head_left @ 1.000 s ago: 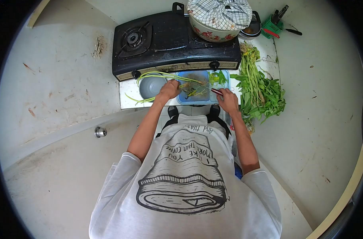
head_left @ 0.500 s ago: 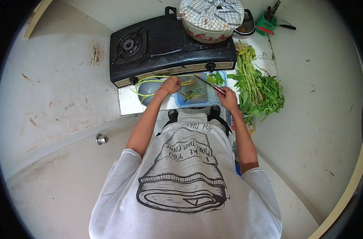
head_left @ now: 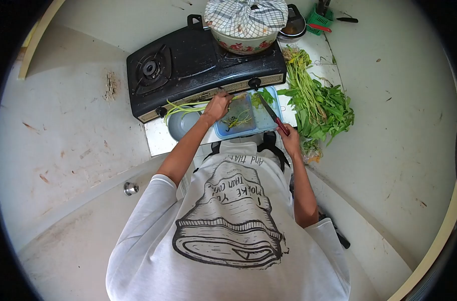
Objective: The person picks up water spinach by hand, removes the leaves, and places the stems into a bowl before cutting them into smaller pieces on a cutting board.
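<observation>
My left hand (head_left: 219,105) is closed around long green vegetable stems (head_left: 186,106), which trail left over a grey bowl (head_left: 182,124). This hand is above the left part of a blue tray (head_left: 232,135), close to the stove front. Roots and trimmings (head_left: 237,120) lie in the tray below it. Near the tray's right front corner, my right hand (head_left: 290,140) grips the red handle of a knife (head_left: 272,114). The blade points away from me over the tray's right part, beside some green leaves (head_left: 264,96).
A black two-burner stove (head_left: 198,60) stands behind the tray. On it sits a flowered pot (head_left: 246,44) covered with a checked cloth (head_left: 246,17). A leafy bundle of greens (head_left: 321,105) lies to the right. A green basket (head_left: 318,22) is in the far corner.
My right hand has drawn back toward me with the knife, whose blade now points more steeply away. My left hand keeps the stems over the tray. The whole view has shifted slightly.
</observation>
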Demonstrator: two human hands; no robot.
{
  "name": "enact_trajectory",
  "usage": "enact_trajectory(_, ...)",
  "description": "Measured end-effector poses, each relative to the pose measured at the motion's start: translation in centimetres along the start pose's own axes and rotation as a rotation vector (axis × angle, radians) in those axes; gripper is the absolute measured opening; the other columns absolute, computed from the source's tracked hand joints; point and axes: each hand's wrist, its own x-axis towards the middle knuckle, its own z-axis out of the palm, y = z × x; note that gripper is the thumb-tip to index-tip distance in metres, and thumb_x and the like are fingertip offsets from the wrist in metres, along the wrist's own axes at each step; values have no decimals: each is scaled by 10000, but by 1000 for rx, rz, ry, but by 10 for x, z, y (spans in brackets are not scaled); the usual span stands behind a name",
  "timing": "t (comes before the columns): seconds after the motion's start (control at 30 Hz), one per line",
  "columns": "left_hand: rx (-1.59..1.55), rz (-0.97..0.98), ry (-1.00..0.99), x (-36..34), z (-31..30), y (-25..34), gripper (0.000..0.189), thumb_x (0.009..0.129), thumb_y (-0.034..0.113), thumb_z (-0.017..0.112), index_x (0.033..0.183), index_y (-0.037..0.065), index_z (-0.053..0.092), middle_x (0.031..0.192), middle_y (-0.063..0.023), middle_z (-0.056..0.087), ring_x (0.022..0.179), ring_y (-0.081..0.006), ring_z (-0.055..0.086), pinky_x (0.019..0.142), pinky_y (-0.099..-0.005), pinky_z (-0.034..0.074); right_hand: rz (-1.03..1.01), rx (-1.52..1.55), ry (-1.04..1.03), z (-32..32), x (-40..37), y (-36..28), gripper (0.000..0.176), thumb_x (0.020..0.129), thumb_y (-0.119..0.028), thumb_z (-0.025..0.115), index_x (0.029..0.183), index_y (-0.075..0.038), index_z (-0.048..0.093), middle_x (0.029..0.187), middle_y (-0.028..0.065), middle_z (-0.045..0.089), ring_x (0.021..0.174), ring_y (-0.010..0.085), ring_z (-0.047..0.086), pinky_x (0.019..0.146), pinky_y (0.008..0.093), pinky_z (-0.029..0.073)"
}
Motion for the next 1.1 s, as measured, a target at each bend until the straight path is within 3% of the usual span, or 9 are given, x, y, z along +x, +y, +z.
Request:
enact_trajectory(0.27, -73, -18, -36, -5, 14, -11, 316, 909, 7, 611, 1204, -3, 725, 1170, -218, 690, 1102, -402, 660, 982, -457, 544, -8, 19, -20, 10, -11, 15, 288, 968, -277, 754, 1071, -9, 729, 751, -6, 611, 695, 101, 514, 651, 290, 434)
enact_trajectory(0.37, -80, -35, -78, -3, 7, -6, 294, 916, 24, 647, 1196, 19, 738, 1239, -200, 675, 1134, -377, 649, 992, -446, 536, -10, -16, 2, 11, -18, -5, 307, 948, -267, 758, 1094, 2, 731, 856, 95, 717, 777, 159, 631, 745, 341, 504)
enact_trajectory(0.53, 10, 10, -139, -3, 11, -2, 330, 923, 30, 639, 1240, 58, 727, 1292, -194, 646, 1139, -381, 648, 981, -443, 542, 30, -43, -32, 16, -16, -16, 321, 948, -280, 755, 1100, 2, 727, 850, 104, 716, 767, 163, 629, 741, 343, 505)
enact_trajectory(0.63, -16, 73, -42, -4, 23, -4, 348, 927, 22, 623, 1261, 56, 713, 1285, -201, 645, 1135, -383, 655, 967, -448, 548, 45, -63, -41, 17, -17, -26, 329, 949, -290, 752, 1105, -1, 725, 852, 110, 721, 766, 167, 638, 740, 345, 508)
enact_trajectory(0.77, -115, -12, -34, -2, 29, -6, 340, 922, 14, 633, 1253, 30, 712, 1298, -218, 657, 1112, -398, 674, 969, -433, 550, 22, -59, -58, 20, -13, -14, 320, 950, -286, 749, 1108, -9, 726, 843, 120, 726, 767, 177, 661, 736, 350, 513)
enact_trajectory(0.93, -230, -153, 36, -2, 29, 4, 339, 892, 22, 681, 1228, 5, 719, 1284, -229, 682, 1098, -413, 684, 988, -415, 545, -40, -85, -59, 25, -13, -15, 304, 956, -278, 733, 1068, 4, 716, 832, 157, 718, 738, 241, 669, 729, 376, 516)
enact_trajectory(1.03, -138, -206, 41, -2, 32, 6, 355, 866, 8, 703, 1221, -4, 720, 1262, -224, 692, 1118, -397, 681, 993, -415, 544, -72, -124, -37, 30, -15, -31, 296, 965, -275, 715, 1035, 12, 695, 833, 182, 705, 749, 308, 675, 732, 413, 516)
enact_trajectory(1.1, -123, -118, 86, -2, 38, -1, 368, 856, -3, 713, 1224, -2, 719, 1264, -221, 686, 1130, -396, 673, 993, -419, 545, -121, -151, -24, 39, -13, -34, 289, 970, -271, 701, 1016, 12, 670, 856, 198, 700, 779, 358, 681, 736, 445, 517)
